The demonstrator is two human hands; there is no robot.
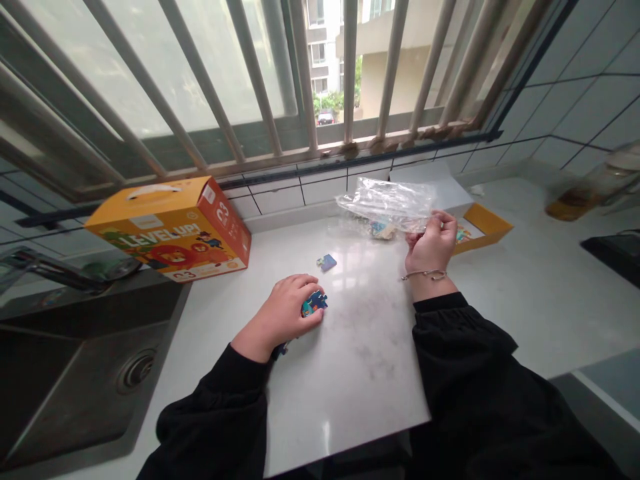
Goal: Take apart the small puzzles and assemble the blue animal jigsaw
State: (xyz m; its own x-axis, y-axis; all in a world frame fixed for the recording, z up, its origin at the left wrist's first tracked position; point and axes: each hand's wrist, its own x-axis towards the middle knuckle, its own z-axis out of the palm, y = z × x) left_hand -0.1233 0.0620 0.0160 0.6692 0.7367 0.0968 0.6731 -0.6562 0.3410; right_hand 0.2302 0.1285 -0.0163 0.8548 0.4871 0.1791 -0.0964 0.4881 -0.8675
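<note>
My left hand (287,310) is curled around dark blue jigsaw puzzle pieces (315,305) low over the white countertop. Its palm hides part of them, and another dark piece (283,349) peeks out beneath the wrist. My right hand (433,247) pinches the edge of a clear plastic bag (385,200), which looks crumpled. Under and behind that bag lie more puzzle pieces (381,230), partly hidden by the film. Between the hands and the wall, a small bluish-purple puzzle piece (327,262) lies by itself on the counter.
An orange carton (170,230) with a handle stands at the back left, beside a dark sink (90,373) and its faucet (55,270). An opened box (483,230) sits behind my right hand. A glass pitcher (595,183) stands far right, near a black appliance edge (617,257).
</note>
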